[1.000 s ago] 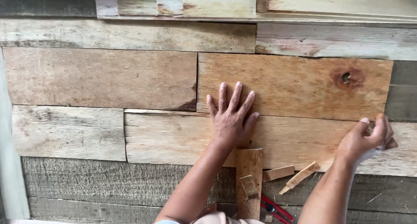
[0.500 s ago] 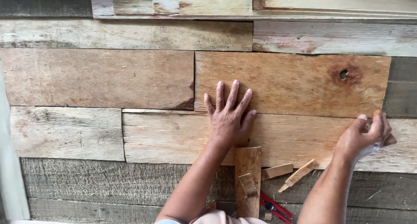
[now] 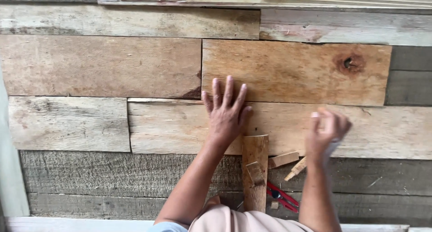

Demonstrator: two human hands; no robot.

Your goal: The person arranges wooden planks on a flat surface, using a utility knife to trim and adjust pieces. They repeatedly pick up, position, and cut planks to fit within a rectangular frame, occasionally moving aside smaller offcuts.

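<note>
A: Head view: where was the left hand point(image 3: 226, 114)?
B: Spread flat on the pale plank point(image 3: 180, 126), fingers toward twelve.
A: The right hand point(image 3: 326, 132)?
B: At three o'clock, blurred; grip unclear. Wood scraps point(image 3: 283, 160) lay at its seven.

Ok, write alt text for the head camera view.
A person's left hand presses flat on a pale weathered wooden board in a patchwork of reclaimed planks, while the blurred right hand hovers nearby. Below lie a short upright wood offcut, small wood scraps and red-handled pliers.
</note>
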